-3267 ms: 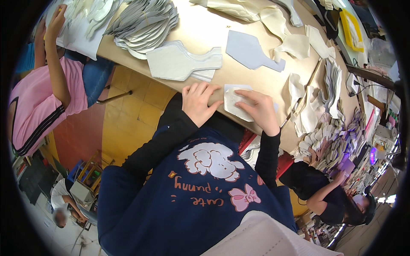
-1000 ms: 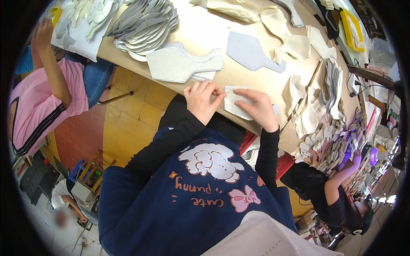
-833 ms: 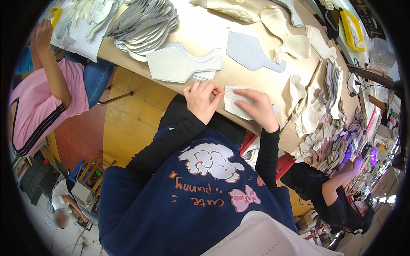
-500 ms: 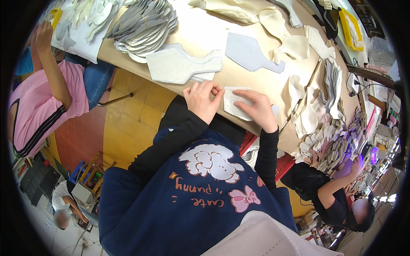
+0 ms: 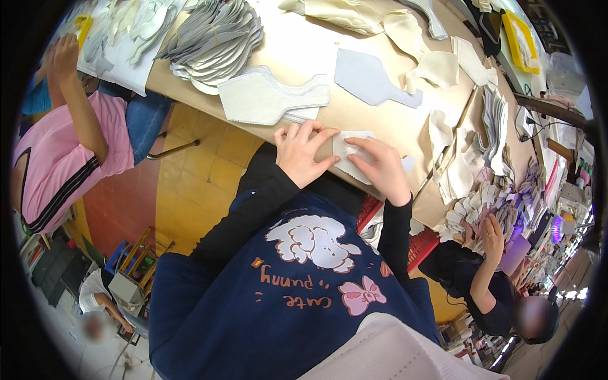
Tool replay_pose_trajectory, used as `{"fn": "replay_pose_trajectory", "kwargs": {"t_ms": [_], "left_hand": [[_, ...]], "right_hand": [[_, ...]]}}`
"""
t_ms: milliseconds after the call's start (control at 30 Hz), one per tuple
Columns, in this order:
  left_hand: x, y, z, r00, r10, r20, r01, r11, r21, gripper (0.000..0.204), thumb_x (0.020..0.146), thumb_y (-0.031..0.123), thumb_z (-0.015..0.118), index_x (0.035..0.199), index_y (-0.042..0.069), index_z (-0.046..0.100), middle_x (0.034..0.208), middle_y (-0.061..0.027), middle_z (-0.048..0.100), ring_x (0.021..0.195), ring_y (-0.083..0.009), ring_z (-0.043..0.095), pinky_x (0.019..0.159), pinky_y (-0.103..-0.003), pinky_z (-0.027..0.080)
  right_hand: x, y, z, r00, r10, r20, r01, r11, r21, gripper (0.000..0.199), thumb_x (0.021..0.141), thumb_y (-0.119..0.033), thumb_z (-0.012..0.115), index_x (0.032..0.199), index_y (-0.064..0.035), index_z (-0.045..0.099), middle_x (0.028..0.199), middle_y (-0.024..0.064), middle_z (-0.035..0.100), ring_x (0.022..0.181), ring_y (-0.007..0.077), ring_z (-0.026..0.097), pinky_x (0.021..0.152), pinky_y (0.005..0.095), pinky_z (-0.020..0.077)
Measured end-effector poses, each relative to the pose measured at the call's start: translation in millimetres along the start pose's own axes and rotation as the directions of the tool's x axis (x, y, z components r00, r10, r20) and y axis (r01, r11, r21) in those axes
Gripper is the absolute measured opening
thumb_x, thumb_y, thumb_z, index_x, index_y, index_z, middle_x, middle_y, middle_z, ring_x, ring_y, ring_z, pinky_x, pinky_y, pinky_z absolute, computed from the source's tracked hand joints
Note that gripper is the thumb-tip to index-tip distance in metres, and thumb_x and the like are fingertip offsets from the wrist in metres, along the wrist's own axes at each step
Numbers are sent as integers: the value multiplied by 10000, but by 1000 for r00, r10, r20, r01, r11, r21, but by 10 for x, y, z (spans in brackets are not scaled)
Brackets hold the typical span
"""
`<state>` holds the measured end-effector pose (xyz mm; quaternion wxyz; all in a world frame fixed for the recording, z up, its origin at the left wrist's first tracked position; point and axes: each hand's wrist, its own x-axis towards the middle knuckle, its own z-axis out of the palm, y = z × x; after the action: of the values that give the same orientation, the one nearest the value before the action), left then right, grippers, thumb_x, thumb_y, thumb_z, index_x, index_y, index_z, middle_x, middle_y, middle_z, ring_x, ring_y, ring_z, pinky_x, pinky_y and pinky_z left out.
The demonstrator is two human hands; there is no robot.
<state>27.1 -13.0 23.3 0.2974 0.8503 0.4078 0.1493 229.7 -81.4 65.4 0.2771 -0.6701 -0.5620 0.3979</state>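
At the table's near edge lies a small white flat piece (image 5: 347,149), cloth-like or leather-like; its right part is partly covered. My right hand (image 5: 384,170) rests over that side, thumb and fingers stretched out and apart on its surface. Along the left edge, my left hand (image 5: 303,154) has its fingers spread, with the thumb and forefinger tips reaching toward the piece. Just beyond my left hand is a small stack of white bottle-shaped cut pieces (image 5: 266,95). A single light grey piece of similar shape (image 5: 367,77) lies farther off.
A large bundle of grey and white pieces (image 5: 215,41) sits far left. Cream pieces (image 5: 437,71) and more stacks (image 5: 491,126) line the right. A person in pink (image 5: 76,152) works at left; another in black (image 5: 487,285) at right. A red basket (image 5: 419,247) stands below the table.
My left hand's thumb and forefinger, close together before, have spread apart. My right hand has shifted slightly. The right-hand co-worker's hand has moved left, away from a purple-lit piece.
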Motion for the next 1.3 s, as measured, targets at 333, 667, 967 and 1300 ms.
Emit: {"fn": "replay_pose_trajectory", "kwargs": {"t_ms": [333,667,967,1300], "left_hand": [[-45,-60,-3,994,112,-17,-110,990,93,431,893,291,726,1321,253,683,1171,15,590,1107,-196,530,1008,-433,271],[-67,-135,34,990,45,-133,-59,993,-99,278,906,175,694,1184,189,715,1104,25,650,1064,-178,589,990,-436,312],[-50,-141,29,992,43,-121,-53,995,-85,258,912,179,700,1168,182,734,1105,12,644,1064,-161,599,984,-397,287],[-23,-134,40,991,41,-131,-53,995,-86,241,912,174,695,1149,207,723,1052,33,622,1032,-162,591,960,-436,302]], "right_hand": [[-145,-162,-49,995,-36,-88,48,990,132,299,870,9,700,1154,-58,763,916,142,694,849,247,689,777,307,523],[32,107,91,974,220,-56,-195,937,291,270,849,-87,787,1099,14,772,994,129,776,885,167,714,827,286,540],[74,174,120,954,297,-50,-259,894,365,297,837,-55,792,1123,23,773,1001,101,781,864,98,680,800,259,541],[57,183,132,956,292,-30,-263,899,349,300,834,-58,793,1124,17,771,1028,110,781,905,118,694,836,270,542]]}}
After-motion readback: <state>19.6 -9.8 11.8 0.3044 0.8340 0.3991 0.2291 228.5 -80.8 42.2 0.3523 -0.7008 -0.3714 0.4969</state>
